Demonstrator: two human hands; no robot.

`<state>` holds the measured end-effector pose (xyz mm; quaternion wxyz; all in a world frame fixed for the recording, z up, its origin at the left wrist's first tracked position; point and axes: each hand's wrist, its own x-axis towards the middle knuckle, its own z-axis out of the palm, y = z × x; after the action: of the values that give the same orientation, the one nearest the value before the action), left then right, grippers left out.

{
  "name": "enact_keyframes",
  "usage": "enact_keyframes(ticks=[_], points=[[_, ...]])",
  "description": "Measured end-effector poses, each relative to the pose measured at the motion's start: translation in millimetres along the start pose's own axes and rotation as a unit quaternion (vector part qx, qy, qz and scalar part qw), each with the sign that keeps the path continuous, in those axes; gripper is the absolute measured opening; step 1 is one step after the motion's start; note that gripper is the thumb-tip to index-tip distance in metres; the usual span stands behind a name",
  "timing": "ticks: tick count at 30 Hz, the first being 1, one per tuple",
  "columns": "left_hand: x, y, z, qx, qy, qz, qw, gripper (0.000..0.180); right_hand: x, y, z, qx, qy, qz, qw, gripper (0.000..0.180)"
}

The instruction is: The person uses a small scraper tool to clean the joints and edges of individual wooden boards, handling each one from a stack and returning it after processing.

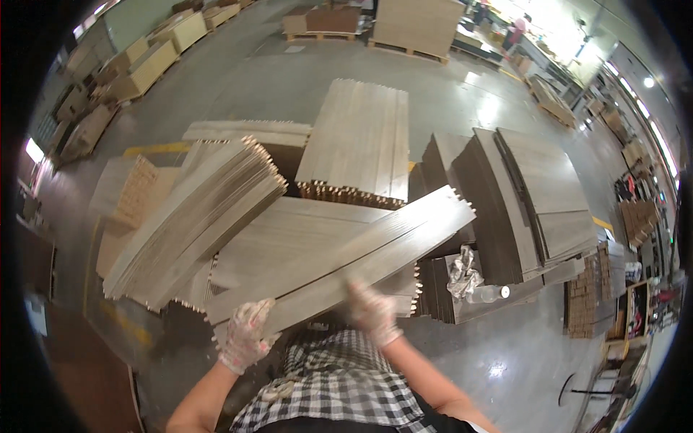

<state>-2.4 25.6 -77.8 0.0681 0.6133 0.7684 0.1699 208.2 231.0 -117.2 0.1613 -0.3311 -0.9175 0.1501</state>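
Two long grey wood-grain boards (375, 249) with notched ends lie side by side, slanting from near left to far right across a stack of similar boards (289, 231). Around the near left end of the boards my left hand (247, 335), in a whitish knit glove, is closed with its fingers at the edge. My right hand (372, 310), gloved the same way, is at the boards' near long edge, right of their middle. Motion smears its fingers, so its grip is unclear.
Leaning board stacks flank the work: a fanned one (195, 216) at left, darker panels (505, 202) at right. Another stack (357, 137) stands behind. Crumpled silvery wrapping (463, 273) and a clear bottle (487, 294) lie at right. Loaded pallets (415, 29) stand far off.
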Motion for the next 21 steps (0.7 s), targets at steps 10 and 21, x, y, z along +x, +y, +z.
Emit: enact_keyframes(ticks=[10,21], points=[[-47,-21,-18,-0.033,0.253,-0.115,0.960,0.036,-19,-21,8,0.211,0.077,0.043,0.974,0.055],[-116,-72,18,-0.418,0.375,-0.269,0.783,0.029,-35,-131,42,0.196,0.099,-0.005,0.976,0.044]])
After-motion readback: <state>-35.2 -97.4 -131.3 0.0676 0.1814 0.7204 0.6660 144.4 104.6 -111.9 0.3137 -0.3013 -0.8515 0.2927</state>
